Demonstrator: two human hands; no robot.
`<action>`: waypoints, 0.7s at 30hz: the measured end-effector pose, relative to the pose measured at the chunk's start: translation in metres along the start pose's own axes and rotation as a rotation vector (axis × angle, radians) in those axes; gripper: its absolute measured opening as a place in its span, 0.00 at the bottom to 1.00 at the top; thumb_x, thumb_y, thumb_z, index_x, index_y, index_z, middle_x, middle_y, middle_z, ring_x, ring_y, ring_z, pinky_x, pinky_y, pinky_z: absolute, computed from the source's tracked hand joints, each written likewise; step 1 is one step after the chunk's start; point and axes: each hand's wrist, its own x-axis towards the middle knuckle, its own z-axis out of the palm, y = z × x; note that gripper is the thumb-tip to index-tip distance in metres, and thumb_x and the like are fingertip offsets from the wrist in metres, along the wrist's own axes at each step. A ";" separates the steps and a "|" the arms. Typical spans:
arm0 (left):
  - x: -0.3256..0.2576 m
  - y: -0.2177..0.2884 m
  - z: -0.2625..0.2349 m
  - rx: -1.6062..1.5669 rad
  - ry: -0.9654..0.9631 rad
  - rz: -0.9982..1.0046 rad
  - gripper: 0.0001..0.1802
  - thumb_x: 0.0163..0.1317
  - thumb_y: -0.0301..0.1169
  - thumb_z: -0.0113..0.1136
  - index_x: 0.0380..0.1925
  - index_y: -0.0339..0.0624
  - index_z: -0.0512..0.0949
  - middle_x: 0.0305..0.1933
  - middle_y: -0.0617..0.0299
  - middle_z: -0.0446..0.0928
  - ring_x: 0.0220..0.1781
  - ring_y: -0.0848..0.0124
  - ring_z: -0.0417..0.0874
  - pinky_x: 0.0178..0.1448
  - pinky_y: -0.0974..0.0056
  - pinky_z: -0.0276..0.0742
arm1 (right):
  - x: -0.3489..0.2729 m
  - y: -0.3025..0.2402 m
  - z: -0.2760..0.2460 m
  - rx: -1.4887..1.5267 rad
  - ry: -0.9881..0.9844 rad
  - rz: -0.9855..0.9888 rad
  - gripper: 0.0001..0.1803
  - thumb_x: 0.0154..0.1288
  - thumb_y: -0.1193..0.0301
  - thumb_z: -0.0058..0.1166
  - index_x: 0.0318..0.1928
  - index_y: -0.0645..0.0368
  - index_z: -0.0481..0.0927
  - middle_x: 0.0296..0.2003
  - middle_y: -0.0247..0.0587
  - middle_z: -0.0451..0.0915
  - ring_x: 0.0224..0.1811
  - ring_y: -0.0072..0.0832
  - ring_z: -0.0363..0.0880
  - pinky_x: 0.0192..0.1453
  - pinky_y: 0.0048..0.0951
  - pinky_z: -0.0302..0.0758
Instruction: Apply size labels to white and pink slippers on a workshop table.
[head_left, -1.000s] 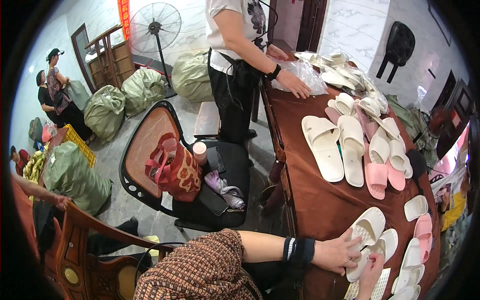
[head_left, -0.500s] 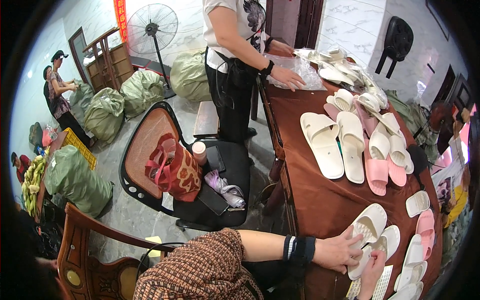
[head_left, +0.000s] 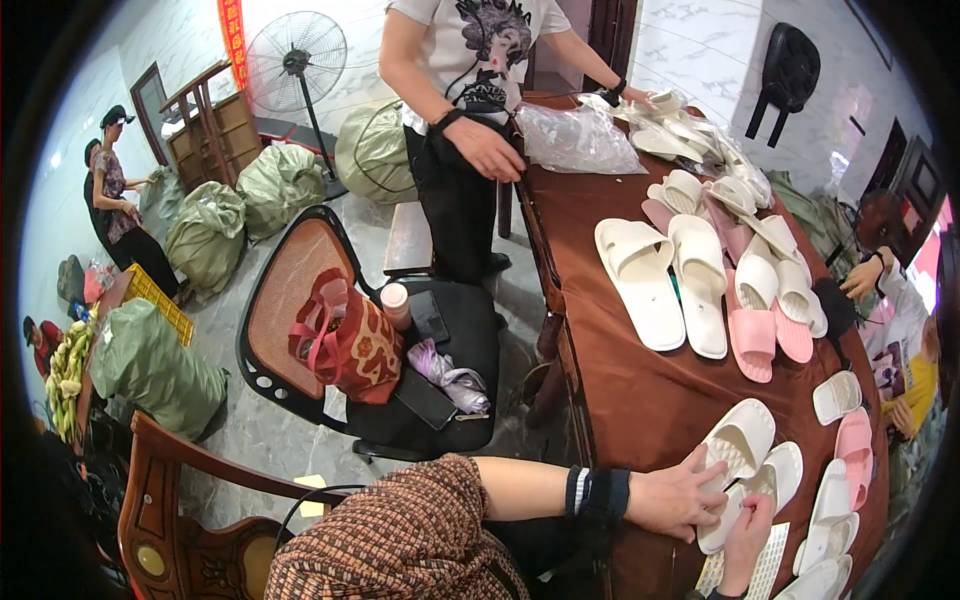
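Observation:
My left hand (head_left: 676,497) reaches across the brown table (head_left: 640,400) from a patterned sleeve with a black wristband. Its fingers grip the near end of a white slipper (head_left: 738,443), turned so its ribbed face shows. My right hand (head_left: 746,535) comes up from the lower edge and holds a second white slipper (head_left: 778,474) lying right beside the first. The two slippers touch. A sheet of small white pieces (head_left: 768,572) lies under my right wrist.
Pairs of white slippers (head_left: 660,280) and pink slippers (head_left: 752,335) line the table. A standing person (head_left: 470,90) is at the far end by clear plastic bags (head_left: 575,140). A black chair (head_left: 300,290) holding a red bag (head_left: 345,340) stands left, a wooden chair (head_left: 165,480) nearer.
My hands stay on the white slippers, the left fingers spreading further over the near one. The standing person has drawn one hand back from the table to the waist.

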 end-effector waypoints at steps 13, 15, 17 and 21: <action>0.001 -0.004 -0.012 0.024 -0.057 0.001 0.26 0.58 0.52 0.64 0.54 0.56 0.76 0.64 0.60 0.68 0.73 0.44 0.58 0.67 0.25 0.53 | 0.007 -0.023 -0.003 0.010 0.015 0.027 0.04 0.61 0.82 0.43 0.36 0.65 0.69 0.36 0.51 0.69 0.42 0.49 0.71 0.50 0.43 0.69; 0.002 -0.002 -0.012 0.048 -0.073 0.019 0.27 0.58 0.52 0.63 0.55 0.56 0.75 0.64 0.60 0.68 0.73 0.44 0.58 0.66 0.26 0.54 | 0.004 -0.018 -0.003 -0.006 0.030 0.005 0.04 0.60 0.82 0.43 0.36 0.64 0.69 0.36 0.51 0.70 0.42 0.49 0.71 0.50 0.44 0.69; 0.003 0.001 -0.010 0.072 -0.082 -0.002 0.27 0.59 0.52 0.63 0.56 0.57 0.74 0.65 0.59 0.67 0.74 0.44 0.57 0.66 0.28 0.56 | 0.003 -0.011 0.000 -0.015 0.063 -0.026 0.04 0.60 0.82 0.43 0.36 0.64 0.70 0.37 0.51 0.70 0.42 0.50 0.72 0.49 0.45 0.69; 0.002 0.000 -0.009 0.075 -0.126 0.008 0.28 0.61 0.52 0.61 0.59 0.57 0.72 0.67 0.59 0.66 0.75 0.44 0.55 0.66 0.30 0.56 | 0.002 -0.011 0.004 -0.066 0.083 -0.008 0.04 0.58 0.82 0.42 0.35 0.64 0.69 0.35 0.52 0.70 0.40 0.49 0.72 0.48 0.43 0.70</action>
